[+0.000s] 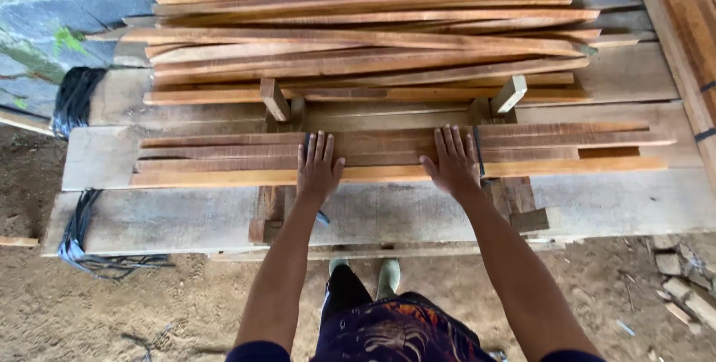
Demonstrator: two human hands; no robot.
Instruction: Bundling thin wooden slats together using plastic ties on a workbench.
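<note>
I see both hands flat on the near slats (224, 161), which lie side by side across the worktop (611, 205). Left hand (318, 168) and right hand (452, 162) press palms down, fingers (447, 142) spread and clamped on nothing. A bigger stack (365, 34) sits at 12 o'clock.

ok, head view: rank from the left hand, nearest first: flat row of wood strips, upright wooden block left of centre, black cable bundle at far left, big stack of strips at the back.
1. Flat row of wood strips: directly under the left hand, palm pressed on it.
2. Upright wooden block: just beyond the fingers, slightly left.
3. Big stack of strips: farther back, by the wall.
4. Black cable bundle: far left edge.
</note>
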